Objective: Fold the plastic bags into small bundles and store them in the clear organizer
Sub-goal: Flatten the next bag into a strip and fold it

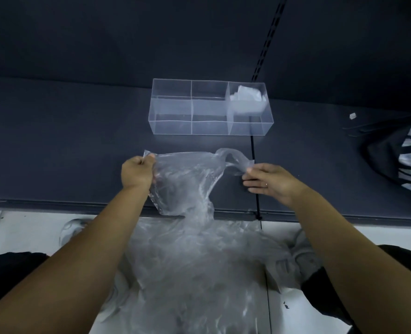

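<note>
Nearest to me, below both wrists and between my forearms, a heap of clear plastic bags (195,273) spills over the front edge of the dark shelf (67,153) and hangs down toward the pale floor (18,232).

Up from that heap runs the 1 plastic bag (187,177) I am working on, stretched flat on the shelf between my 2 hands. My left hand (137,172) is closed in a fist on its left top corner, the film pinched under my thumb, so the bag's body lies just to the right of that hand. My right hand (269,183) grips the bag's handle loop (236,160) between thumb and forefinger, its other fingers loosely spread, so the loop rises just left of and beyond those fingertips.

Farther out, beyond both hands and roughly midway between them, stands the clear organizer (170,127) with 3 compartments. The compartment nearest my right hand's side holds a white folded bundle (248,100); the other 2 appear bare.

Off to the right of my right hand lies a dark striped bag (407,155).
</note>
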